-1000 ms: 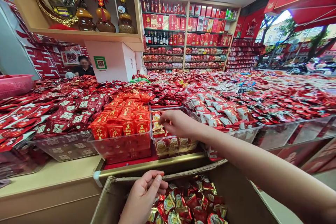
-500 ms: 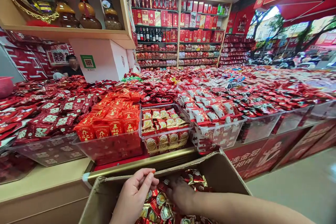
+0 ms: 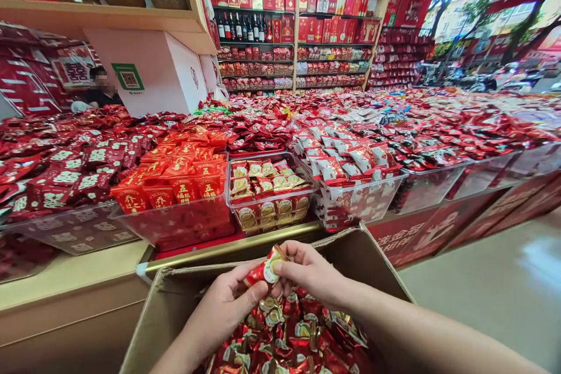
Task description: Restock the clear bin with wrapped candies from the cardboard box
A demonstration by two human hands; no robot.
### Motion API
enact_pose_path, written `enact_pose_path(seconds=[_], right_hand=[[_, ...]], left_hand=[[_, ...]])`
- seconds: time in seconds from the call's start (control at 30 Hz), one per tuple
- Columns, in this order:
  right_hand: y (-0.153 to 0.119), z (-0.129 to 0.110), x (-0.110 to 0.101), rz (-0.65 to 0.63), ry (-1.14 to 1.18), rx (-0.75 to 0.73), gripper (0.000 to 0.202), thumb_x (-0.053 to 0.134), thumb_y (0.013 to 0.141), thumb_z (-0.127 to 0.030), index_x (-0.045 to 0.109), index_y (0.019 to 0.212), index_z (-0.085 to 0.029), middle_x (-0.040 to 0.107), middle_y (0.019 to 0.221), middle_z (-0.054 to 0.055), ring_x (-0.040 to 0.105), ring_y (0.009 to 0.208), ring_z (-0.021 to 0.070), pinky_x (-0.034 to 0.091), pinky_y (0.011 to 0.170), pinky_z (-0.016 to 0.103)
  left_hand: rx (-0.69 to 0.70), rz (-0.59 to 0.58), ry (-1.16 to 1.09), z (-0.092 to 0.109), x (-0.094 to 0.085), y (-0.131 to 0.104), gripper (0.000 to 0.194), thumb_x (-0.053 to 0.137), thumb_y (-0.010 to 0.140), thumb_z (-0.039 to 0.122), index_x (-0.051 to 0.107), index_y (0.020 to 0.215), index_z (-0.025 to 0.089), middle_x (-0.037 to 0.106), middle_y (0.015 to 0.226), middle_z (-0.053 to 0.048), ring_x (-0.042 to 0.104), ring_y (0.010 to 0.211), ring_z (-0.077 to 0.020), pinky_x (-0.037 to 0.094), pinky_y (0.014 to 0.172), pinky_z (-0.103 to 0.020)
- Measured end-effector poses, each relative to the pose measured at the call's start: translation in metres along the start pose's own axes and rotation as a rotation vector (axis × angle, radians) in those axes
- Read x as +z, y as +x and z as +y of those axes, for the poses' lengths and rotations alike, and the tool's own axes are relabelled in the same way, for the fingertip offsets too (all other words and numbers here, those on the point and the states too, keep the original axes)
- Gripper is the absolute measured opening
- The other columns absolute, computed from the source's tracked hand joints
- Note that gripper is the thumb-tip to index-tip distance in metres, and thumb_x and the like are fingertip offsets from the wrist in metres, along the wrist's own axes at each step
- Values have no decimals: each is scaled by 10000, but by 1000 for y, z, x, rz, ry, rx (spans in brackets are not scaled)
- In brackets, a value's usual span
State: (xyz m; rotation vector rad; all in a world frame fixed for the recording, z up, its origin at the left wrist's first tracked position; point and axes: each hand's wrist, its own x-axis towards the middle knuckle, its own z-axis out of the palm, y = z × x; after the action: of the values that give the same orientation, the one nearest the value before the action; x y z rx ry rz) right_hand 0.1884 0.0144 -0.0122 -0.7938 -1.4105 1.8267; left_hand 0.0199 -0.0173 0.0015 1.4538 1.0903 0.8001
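Observation:
A small red-and-gold wrapped sweet [image 3: 266, 269] with a pale round print is held above an open cardboard box. My left hand [image 3: 230, 299] pinches its left end between thumb and fingers. On the other end, my right hand [image 3: 309, 273] presses with its thumb, fingers curled behind; whether more sweets sit behind these fingers I cannot tell. Many similar sweets [image 3: 302, 330] lie loose in the cardboard box [image 3: 151, 310]. Beyond the box, a clear plastic bin [image 3: 270, 196] holds the same kind of sweets in neat rows.
A bin of orange-red packets [image 3: 184, 187] stands left of the clear bin, and white-and-red packets [image 3: 346, 158] fill one to its right. A gold-edged counter [image 3: 65, 286] runs left. Stocked shelves [image 3: 295, 23] line the back. A person [image 3: 103, 90] is at the far left.
My right hand has come up out of the box with a sweet and met my left hand, which now grips it too. The view has tilted down slightly.

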Motion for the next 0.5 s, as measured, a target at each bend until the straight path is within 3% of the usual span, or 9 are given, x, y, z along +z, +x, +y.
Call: enact_pose_path(seconds=[0.13, 0.3, 0.5], right_hand=[[0, 7, 5, 106, 74, -87, 341, 539, 697, -471, 442, 666, -145, 542, 543, -31, 509, 408, 65, 348, 391, 165], [-2, 14, 4, 165, 206, -58, 346, 526, 712, -473, 466, 646, -139, 544, 575, -18, 458, 414, 45, 325, 416, 173], [-4, 15, -4, 193, -19, -172, 267, 618, 661, -389, 541, 696, -136, 501, 583, -33, 409, 524, 56, 326, 505, 194]], left_hand=[[-61, -23, -94, -1, 14, 0, 317, 484, 800, 339, 563, 1076, 203, 647, 786, -16, 577, 615, -135, 431, 484, -189], [-78, 23, -105, -8, 13, 1, 277, 473, 804, 353, 609, 990, 200, 645, 792, -17, 587, 581, -129, 433, 466, -189], [-42, 123, 40, -1, 10, 0, 240, 510, 775, 367, 662, 867, 205, 583, 656, 24, 549, 587, -118, 407, 481, -167]])
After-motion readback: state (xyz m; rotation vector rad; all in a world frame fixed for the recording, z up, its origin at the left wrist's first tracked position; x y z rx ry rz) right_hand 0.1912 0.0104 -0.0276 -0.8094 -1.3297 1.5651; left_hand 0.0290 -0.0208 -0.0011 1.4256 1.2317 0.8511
